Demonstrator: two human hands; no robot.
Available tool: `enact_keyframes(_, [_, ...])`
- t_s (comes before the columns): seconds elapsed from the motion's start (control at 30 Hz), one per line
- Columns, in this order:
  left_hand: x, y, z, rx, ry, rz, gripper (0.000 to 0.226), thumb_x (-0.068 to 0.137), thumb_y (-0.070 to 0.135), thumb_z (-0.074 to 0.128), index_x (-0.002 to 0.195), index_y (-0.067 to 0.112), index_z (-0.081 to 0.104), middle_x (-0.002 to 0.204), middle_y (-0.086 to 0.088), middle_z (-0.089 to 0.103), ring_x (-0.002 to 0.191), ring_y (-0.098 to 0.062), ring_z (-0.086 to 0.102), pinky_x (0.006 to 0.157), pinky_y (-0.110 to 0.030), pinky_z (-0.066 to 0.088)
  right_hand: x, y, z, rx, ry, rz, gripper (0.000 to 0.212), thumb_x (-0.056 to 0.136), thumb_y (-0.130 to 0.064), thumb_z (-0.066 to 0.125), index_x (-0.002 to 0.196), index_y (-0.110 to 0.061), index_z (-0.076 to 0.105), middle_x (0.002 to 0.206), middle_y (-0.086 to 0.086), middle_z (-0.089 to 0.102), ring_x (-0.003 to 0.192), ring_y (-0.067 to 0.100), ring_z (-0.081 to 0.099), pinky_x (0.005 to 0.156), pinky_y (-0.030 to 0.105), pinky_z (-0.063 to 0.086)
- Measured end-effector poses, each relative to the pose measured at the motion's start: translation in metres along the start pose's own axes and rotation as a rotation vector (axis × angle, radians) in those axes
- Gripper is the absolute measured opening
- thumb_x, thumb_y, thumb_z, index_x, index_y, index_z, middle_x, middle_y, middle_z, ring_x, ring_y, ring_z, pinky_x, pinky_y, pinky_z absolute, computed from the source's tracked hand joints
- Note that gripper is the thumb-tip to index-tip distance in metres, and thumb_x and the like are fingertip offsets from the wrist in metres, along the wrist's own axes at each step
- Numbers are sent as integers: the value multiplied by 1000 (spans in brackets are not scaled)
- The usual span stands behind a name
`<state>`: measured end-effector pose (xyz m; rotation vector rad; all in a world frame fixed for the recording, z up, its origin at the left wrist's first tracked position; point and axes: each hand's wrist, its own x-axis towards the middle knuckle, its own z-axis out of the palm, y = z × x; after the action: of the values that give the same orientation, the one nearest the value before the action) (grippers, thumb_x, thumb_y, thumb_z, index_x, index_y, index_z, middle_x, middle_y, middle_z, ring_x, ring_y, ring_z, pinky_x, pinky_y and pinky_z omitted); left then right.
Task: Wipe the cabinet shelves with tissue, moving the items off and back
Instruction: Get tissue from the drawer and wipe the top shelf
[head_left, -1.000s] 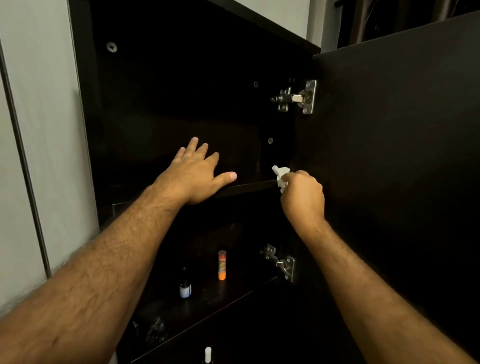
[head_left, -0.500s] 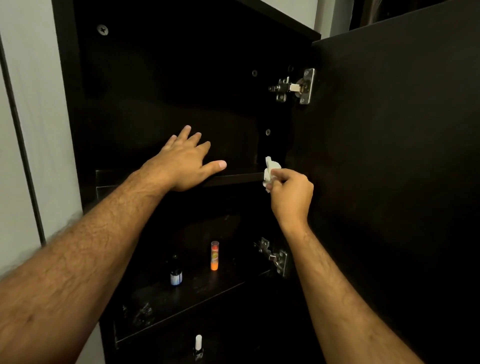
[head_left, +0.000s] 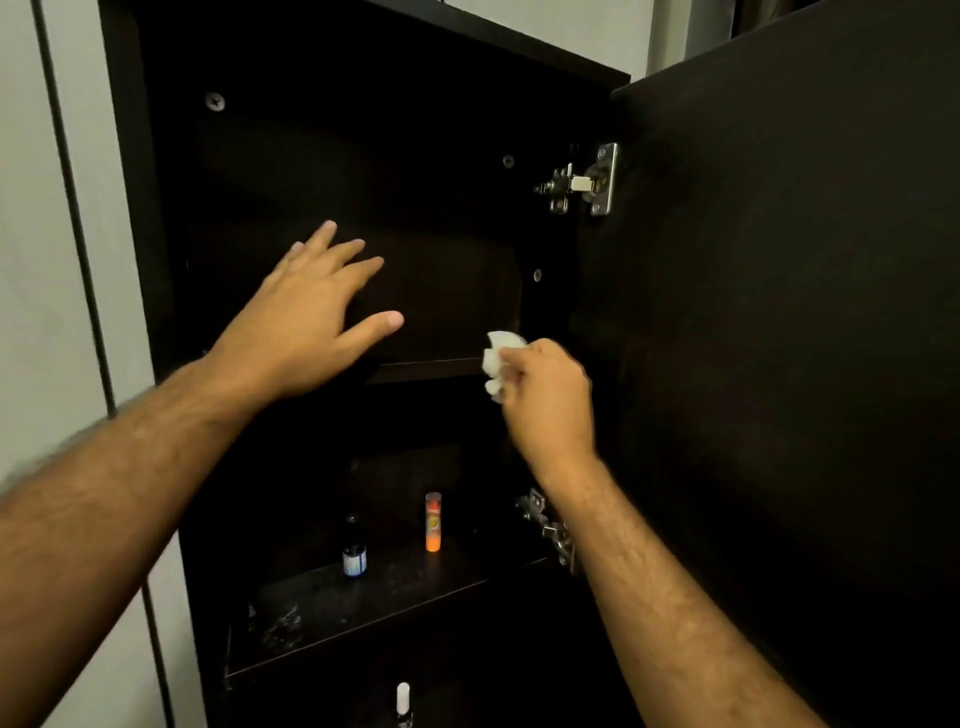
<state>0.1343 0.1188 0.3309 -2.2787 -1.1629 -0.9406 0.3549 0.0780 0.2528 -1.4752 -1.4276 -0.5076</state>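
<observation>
Tissue (head_left: 500, 361), crumpled into a white wad, sits pinched in the curled fingers of our right hand (head_left: 548, 402), which holds it at the front edge of the upper shelf (head_left: 426, 366), near that shelf's right end. Our left hand (head_left: 311, 317) is spread flat with fingers straight and thumb out, grasping nothing, over the same shelf to the left of the tissue; whether the palm touches the board we cannot tell. Both our bare forearms reach up from the bottom corners into the dark cabinet (head_left: 130, 208), whose door (head_left: 779, 364) stands swung open just to the right of our right hand.

Above our right hand, a metal hinge (head_left: 584, 182) joins the door to the cabinet side. A second hinge (head_left: 548, 527) shows just beside our right wrist, partly hidden by the forearm. Below and between our hands, on the lower shelf (head_left: 363, 613), stand two upright items, apart from each other: a small dark bottle with a pale label (head_left: 354, 553) and, to its right, an orange tube (head_left: 433, 521). The shelf surface around them looks smudged and dusty toward its front left. Lower again, at the bottom edge of our view, the white cap of another small bottle (head_left: 403, 699) shows. A pale wall (head_left: 47, 260) lies well to the left of our left hand.
</observation>
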Motion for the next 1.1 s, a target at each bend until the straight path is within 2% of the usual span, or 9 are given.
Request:
enact_keyframes(0.1, [-15,-8,-11,36,74,-7,71,90,57,45,148,16,36,158,-8,28,150,-22,5,121,-44,6,9,17,-5,-79,19,111,25,98,-16,47,90,-12,71,94,1,56,82,17,59,63,21,44])
enact_keyframes(0.17, [-23,-12,-13,44,115,-20,69,91,54,46,148,15,37,157,-9,30,150,-23,6,121,-44,5,6,10,0,-41,34,115,22,97,-12,49,88,-10,69,94,1,55,81,13,56,62,15,37])
enact_keyframes(0.37, [-49,-14,-9,141,280,20,65,94,49,45,145,8,40,154,-14,34,150,-28,9,121,-49,8,-13,-38,20,232,24,-35,16,94,-7,55,93,-9,70,92,-2,54,77,8,56,68,18,52])
enact_keyframes(0.47, [-61,-18,-14,166,366,-25,64,94,45,46,145,7,40,155,-15,32,150,-29,9,121,-48,6,-23,-64,31,311,-5,-123,16,96,-9,54,93,-8,69,90,-6,52,76,4,53,68,8,45])
enact_keyframes(0.57, [-72,-25,-18,175,425,-53,63,94,43,47,145,8,40,156,-15,28,150,-30,8,121,-49,6,-26,-84,37,361,-69,-202,15,97,-12,55,97,-10,70,88,-9,51,76,4,53,68,12,48])
enact_keyframes(0.73, [-87,-48,-28,178,441,-107,66,95,44,45,149,8,33,160,-14,21,150,-28,4,121,-45,4,-12,-73,22,310,-121,-161,19,91,-21,66,108,-22,73,94,-7,61,86,9,61,76,26,53])
enact_keyframes(0.87, [-103,-65,-28,145,441,-159,70,95,46,42,153,9,24,162,-12,13,151,-25,1,122,-42,3,-7,-65,16,207,-90,-13,19,91,-16,63,106,-21,74,96,-6,63,87,8,60,67,12,42])
enact_keyframes(0.97, [-113,-78,-28,124,422,-162,72,96,47,40,153,9,22,162,-12,13,151,-25,1,122,-42,4,-14,-85,19,192,-82,-5,18,93,-10,58,96,-17,75,95,-4,62,83,6,59,64,6,39])
enact_keyframes(1.1, [-121,-93,-30,136,385,-168,72,95,47,42,153,10,22,162,-12,12,151,-25,1,122,-42,4,-29,-133,28,226,-127,-114,18,92,-5,58,86,-10,74,86,-3,60,75,7,58,64,14,50])
